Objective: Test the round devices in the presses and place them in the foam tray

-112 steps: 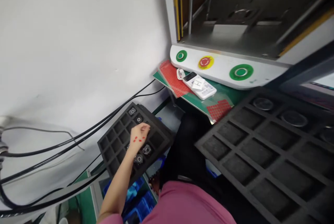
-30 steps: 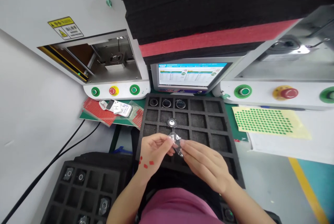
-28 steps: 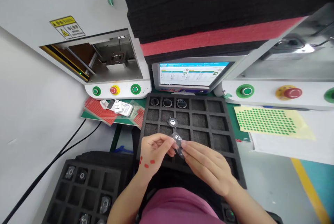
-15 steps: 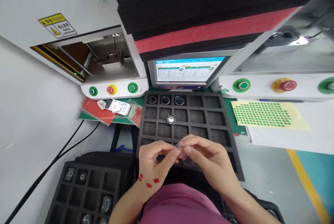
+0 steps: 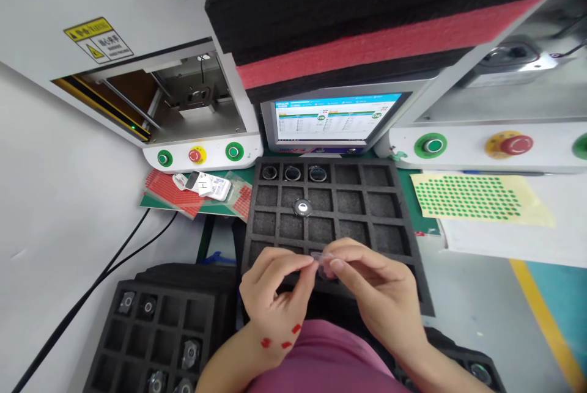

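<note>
A small clear plastic film [image 5: 324, 266] is pinched between my two hands above the near edge of a black foam tray [image 5: 415, 271]. My left hand [image 5: 277, 295], with several red stickers near the wrist, grips its left edge between thumb and forefinger. Closed on the film's right side is my right hand [image 5: 376, 280]. In the tray, a round black disc with a white centre [image 5: 302, 208] rests across a divider. Three round dark glass-topped pieces sit in the back row, one of them a watch-like disc [image 5: 317, 173].
Behind the tray stands a monitor [image 5: 337, 121], with machines and button panels on both sides. Red sticker sheets [image 5: 172, 192] and a white handheld device [image 5: 215, 186] lie left; a green-dot sheet [image 5: 468, 196] lies right. Another foam tray [image 5: 151, 338] is lower left. Stacked foam [image 5: 367, 8] hangs overhead.
My left hand has turned, its fingers straighter and the wrist stickers shifted rightward. My right hand has moved slightly right. Both still hold the film; the view has shifted a little.
</note>
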The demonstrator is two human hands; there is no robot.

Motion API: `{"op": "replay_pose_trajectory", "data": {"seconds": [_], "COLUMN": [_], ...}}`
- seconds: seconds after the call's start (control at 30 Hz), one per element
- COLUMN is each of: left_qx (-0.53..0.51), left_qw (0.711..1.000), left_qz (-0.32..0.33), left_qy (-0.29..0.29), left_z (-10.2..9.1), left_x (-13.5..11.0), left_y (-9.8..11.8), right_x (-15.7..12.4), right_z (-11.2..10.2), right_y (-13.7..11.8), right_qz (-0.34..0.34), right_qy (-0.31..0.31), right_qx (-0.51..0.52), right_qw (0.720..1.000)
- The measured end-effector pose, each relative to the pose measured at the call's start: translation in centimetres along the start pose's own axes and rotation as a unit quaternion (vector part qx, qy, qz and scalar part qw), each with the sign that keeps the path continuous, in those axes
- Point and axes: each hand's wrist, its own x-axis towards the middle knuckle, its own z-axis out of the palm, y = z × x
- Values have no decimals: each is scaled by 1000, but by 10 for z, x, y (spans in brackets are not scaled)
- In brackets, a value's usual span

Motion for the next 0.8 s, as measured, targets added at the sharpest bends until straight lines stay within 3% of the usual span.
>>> {"op": "replay_pose_trajectory", "data": {"seconds": [0.53,0.8], "left_qx": [-90,-188], "left_qw": [991,958], "left_qz": [-91,-204], "left_qy": [-37,-65], "left_z": [-1,-4], "left_x": [3,4], "left_y": [0,-7], "right_x": [-1,-9], "right_z": [3,4], "right_y": [-2,6], "right_qz": [-46,6], "right_qy": [-12,-13], "right_qx": [-33,29], "right_qw": [998,999]}}
